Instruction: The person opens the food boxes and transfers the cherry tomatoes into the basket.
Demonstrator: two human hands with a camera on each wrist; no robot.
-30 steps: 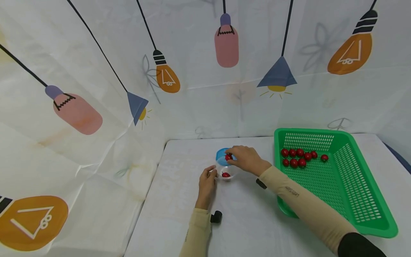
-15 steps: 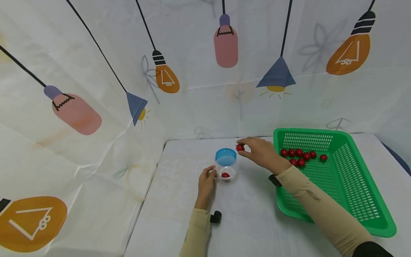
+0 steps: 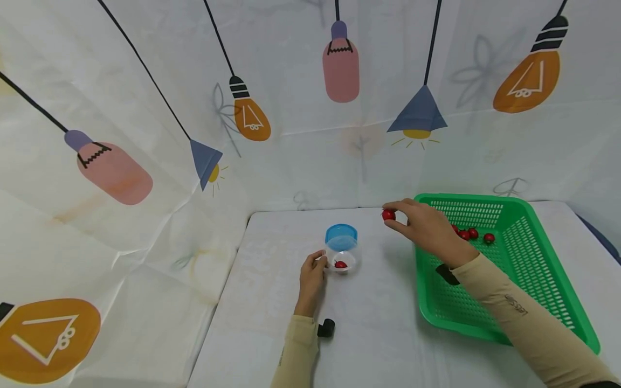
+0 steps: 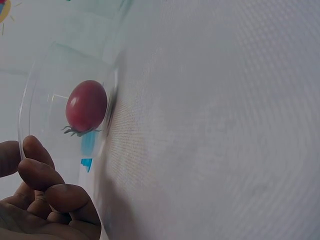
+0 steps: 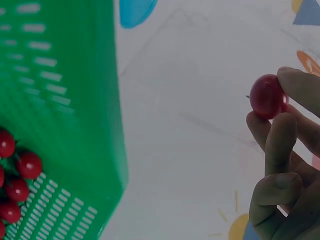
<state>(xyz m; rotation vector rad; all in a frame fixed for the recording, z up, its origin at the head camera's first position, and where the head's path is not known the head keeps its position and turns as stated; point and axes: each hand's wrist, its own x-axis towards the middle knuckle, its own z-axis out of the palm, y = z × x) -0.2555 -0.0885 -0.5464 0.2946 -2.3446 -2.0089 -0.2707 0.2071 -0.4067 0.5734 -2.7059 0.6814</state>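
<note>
My left hand (image 3: 312,280) pinches the rim of a clear plastic cup (image 4: 45,120) that stands on the table. One cherry tomato (image 4: 87,106) with a green calyx lies inside that cup, also visible in the head view. Just behind the cup is a round blue lid-like piece (image 3: 342,233); whether it is joined to the cup I cannot tell. Between thumb and fingertips, my right hand (image 3: 430,229) holds another cherry tomato (image 5: 267,97) in the air, left of the green basket's back corner. The right hand and forearm hide part of the basket.
The green plastic basket (image 3: 558,280) with slotted walls stands at the right of the table. Several cherry tomatoes (image 3: 473,233) lie in its back part. A patterned white sheet (image 3: 310,161) rises behind the white-covered table (image 3: 262,302).
My right hand has moved from above the cup and blue piece rightward to the basket's near side, still pinching its tomato. The left hand and cup have stayed in place.
</note>
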